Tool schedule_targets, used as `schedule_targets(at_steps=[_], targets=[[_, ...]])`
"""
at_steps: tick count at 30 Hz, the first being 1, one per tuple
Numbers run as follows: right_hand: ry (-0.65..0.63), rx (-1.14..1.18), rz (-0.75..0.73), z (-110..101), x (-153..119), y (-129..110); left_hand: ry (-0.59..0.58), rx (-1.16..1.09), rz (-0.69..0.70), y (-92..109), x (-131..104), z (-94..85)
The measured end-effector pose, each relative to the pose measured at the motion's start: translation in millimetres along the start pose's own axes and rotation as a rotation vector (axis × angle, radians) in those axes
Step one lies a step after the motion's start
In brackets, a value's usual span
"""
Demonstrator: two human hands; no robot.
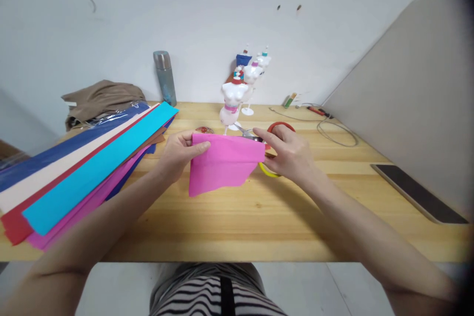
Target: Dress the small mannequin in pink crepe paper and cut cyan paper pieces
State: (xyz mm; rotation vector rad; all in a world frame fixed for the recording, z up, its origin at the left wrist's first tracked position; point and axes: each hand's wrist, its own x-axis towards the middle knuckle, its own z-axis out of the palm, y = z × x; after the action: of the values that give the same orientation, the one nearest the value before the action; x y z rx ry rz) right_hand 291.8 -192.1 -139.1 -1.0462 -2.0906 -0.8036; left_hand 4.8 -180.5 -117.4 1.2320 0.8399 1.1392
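Observation:
A folded pink sheet (222, 165) hangs above the table, its lower edge uneven. My left hand (181, 153) pinches its upper left corner, thumb in front. My right hand (289, 153) is closed around scissors (278, 175) with red and yellow handles, at the sheet's upper right corner. The scissor blades point left and stand slightly apart behind the sheet's top edge; part of them is hidden. Just beyond stands a small white mannequin (234, 94) with a pink band at its waist.
Coloured paper strips (99, 163) lie at the left beside a brown cloth (107, 96). A bottle (165, 79) and more mannequins (253, 73) stand near the wall. A phone (418, 192) and a cable (338, 133) lie at the right.

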Motion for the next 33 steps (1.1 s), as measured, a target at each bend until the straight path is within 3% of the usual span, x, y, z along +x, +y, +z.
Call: schedule_targets(at_steps=[5, 12, 21, 33], targets=[[-0.027, -0.030, -0.045, -4, 4, -1, -0.044, 0.008, -0.005, -3, 1, -5.0], [0.057, -0.101, -0.134, -7, 7, 1, -0.032, -0.018, -0.005, -3, 3, -2.2], [0.039, -0.133, -0.123, -3, 3, 1, -0.028, 0.004, -0.002, -4, -1, -0.7], [0.151, -0.108, -0.174, -2, 4, -2, 0.002, -0.054, -0.034, 0, -9, 9.4]])
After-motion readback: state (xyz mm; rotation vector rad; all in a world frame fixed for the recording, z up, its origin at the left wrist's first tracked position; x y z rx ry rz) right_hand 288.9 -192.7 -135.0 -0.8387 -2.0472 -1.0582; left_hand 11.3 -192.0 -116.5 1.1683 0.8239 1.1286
